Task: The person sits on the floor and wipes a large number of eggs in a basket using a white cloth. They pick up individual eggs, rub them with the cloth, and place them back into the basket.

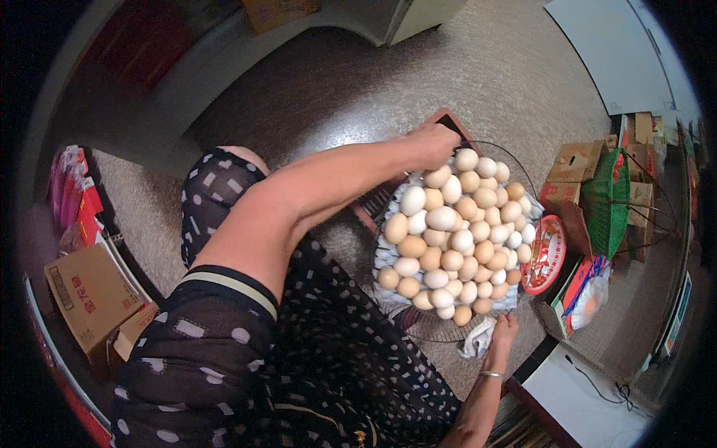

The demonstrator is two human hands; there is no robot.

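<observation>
A large heap of brown and cream eggs point(462, 241) is piled in front of me on a grey pulp egg tray point(385, 255). The tray sits over a round wire basket point(437, 336), whose rim shows on the near side. My left hand point(434, 144) is at the far side of the heap, close to the topmost eggs and a brown plastic crate point(365, 217); its curled fingertips are hidden. Below the near edge of the heap, my right hand point(504, 331) holds a crumpled white cloth point(479, 339) beside the basket rim.
To the right stand a red-rimmed basin point(546, 255), a green plastic basket point(608, 207) and cardboard boxes point(577, 159). A white surface with a black cable point(596, 381) lies at lower right. Another carton point(95, 297) is at left. A cabinet point(423, 19) rises beyond the floor point(504, 73).
</observation>
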